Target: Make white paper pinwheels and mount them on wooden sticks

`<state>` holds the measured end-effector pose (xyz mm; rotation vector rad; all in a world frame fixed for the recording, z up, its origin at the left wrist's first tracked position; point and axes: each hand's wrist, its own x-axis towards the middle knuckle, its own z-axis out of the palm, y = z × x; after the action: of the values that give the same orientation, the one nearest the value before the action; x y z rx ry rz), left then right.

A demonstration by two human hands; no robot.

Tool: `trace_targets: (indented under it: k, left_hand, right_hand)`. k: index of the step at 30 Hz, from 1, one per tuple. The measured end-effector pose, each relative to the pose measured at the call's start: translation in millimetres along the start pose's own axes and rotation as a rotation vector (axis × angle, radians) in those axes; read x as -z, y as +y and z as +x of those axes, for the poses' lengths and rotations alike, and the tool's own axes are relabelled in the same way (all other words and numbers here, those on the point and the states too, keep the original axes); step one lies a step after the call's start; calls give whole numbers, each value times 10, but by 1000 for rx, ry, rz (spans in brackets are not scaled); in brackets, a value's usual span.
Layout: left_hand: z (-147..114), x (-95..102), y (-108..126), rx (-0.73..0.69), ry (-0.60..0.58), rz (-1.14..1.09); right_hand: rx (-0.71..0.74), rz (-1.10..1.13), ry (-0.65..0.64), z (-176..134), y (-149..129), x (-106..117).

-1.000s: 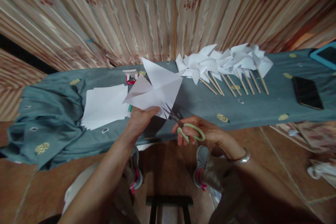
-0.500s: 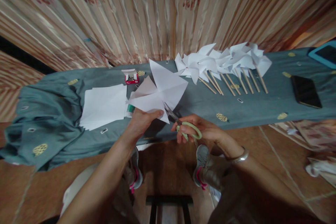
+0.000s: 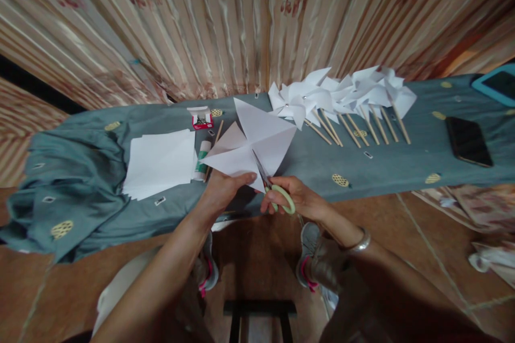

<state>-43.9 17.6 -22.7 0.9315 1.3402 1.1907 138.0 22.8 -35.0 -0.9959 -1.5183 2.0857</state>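
My left hand (image 3: 225, 188) grips a white sheet of paper (image 3: 263, 129) by its lower edge, thumb on top. Slits run from the sheet's corners towards its middle. In my right hand (image 3: 293, 196) is a pair of scissors (image 3: 286, 201) with light green handles. Their blades lie along the slit nearest me, the tips close to the centre of the sheet. Beside my left hand lie a green and white glue stick (image 3: 201, 161) and a thin wooden stick (image 3: 219, 131), partly hidden by the paper.
A stack of white paper (image 3: 159, 163) lies at the left. Behind it stands an open red box (image 3: 201, 119) of small metal pieces. Several paper pinwheels (image 3: 341, 94) on sticks lie at the back right. A black phone (image 3: 469, 140) rests on the green cloth (image 3: 390, 169), with a blue-edged device (image 3: 497, 84) beyond.
The paper has shifted right and slightly down with my left hand, uncovering the glue stick and wooden stick. My right hand has moved left, and the scissor handles have come closer together.
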Motion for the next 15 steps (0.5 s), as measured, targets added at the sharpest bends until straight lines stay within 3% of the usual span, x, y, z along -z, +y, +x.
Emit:
trace_targets:
  k: [15]
  left_hand:
    - [-19,-14,-2,-23,7,2]
  right_hand:
    - [16,14,48,38,15,-44]
